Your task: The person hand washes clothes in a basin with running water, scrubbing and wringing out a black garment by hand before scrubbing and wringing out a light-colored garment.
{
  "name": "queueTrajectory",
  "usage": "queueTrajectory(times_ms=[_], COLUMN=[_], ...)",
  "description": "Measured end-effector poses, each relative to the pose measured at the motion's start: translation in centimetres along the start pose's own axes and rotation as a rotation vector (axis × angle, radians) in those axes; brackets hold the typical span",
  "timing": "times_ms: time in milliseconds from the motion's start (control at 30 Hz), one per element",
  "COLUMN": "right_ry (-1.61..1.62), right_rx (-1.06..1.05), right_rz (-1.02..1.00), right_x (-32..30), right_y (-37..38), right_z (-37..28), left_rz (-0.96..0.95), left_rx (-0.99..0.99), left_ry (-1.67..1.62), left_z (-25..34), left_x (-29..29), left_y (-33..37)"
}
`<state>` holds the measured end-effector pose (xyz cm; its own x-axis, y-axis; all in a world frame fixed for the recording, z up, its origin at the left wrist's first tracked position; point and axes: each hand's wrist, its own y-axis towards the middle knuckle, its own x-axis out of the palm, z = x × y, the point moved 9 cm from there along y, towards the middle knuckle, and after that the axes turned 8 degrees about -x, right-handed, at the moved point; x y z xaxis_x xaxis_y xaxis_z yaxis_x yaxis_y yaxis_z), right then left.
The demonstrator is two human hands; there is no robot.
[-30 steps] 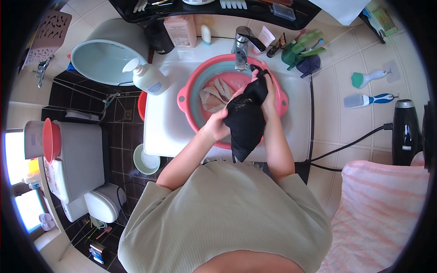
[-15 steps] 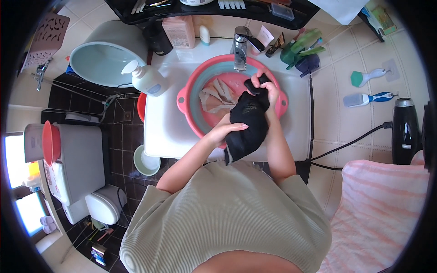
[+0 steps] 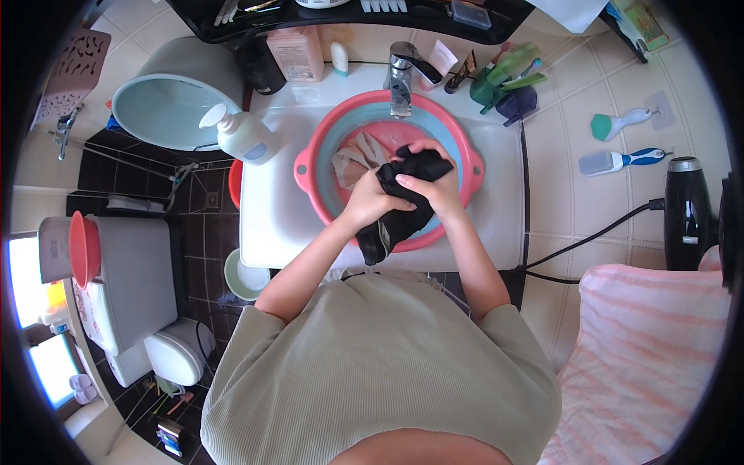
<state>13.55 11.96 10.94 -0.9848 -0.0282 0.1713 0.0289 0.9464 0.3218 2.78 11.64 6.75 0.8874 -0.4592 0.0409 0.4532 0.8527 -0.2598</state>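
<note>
- Hands: 2, both engaged on 1 black cloth [image 3: 408,223].
- Left hand [image 3: 370,203]: fingers curled around the left side of the cloth, gripping it; the fingertips are partly hidden by the fabric.
- Right hand [image 3: 439,187]: thumb laid across the top of the cloth, fingers bent around its far side, pinching the bunched fabric between them.
- Black cloth position: gathered above 1 round pink basin [image 3: 345,108], its loose end hanging across the near rim. Contact with the rim cannot be determined.
- Basin: 2 side handles, each with 1 hole; seated on 1 white sink [image 3: 270,225], below 1 chrome faucet [image 3: 401,84].
- Basin contents: pale cloth [image 3: 350,167], crumpled, at the left; the number of pieces cannot be determined.
- Left of basin: 1 white pump bottle [image 3: 246,141] on the sink; 1 large grey bucket [image 3: 213,66] beyond it.
- Far right corner of sink: 2 cups, 1 green cup [image 3: 482,91] and 1 purple cup [image 3: 519,103], side by side.
- Right wall: 2 brushes [image 3: 607,162], 1 black hair dryer [image 3: 685,221], 1 pink-striped towel [image 3: 643,349].
</note>
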Motion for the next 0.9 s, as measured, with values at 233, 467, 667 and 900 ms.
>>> queueTrajectory(times_ms=[233,467,667,900], right_ry=[-0.248,-0.577,-0.635,-0.539], right_rx=[-0.23,-0.652,-1.057,-0.914], right_rz=[0.114,0.168,-0.498,-1.115], right_x=[-0.8,-0.5,5.7,11.4], right_y=[0.1,0.8,-1.9,-8.0], right_z=[-3.8,-9.3,-10.8,-7.4], left_rz=[-0.041,0.348,-0.521,-0.211], left_rx=[0.147,0.032,-0.526,-0.791], left_ry=[0.055,-0.018,-1.249,-1.146], left_z=[0.9,-0.5,-2.2,-5.9], left_x=[-0.4,-5.1,2.2,2.2], left_y=[0.1,-1.1,-2.7,-1.4])
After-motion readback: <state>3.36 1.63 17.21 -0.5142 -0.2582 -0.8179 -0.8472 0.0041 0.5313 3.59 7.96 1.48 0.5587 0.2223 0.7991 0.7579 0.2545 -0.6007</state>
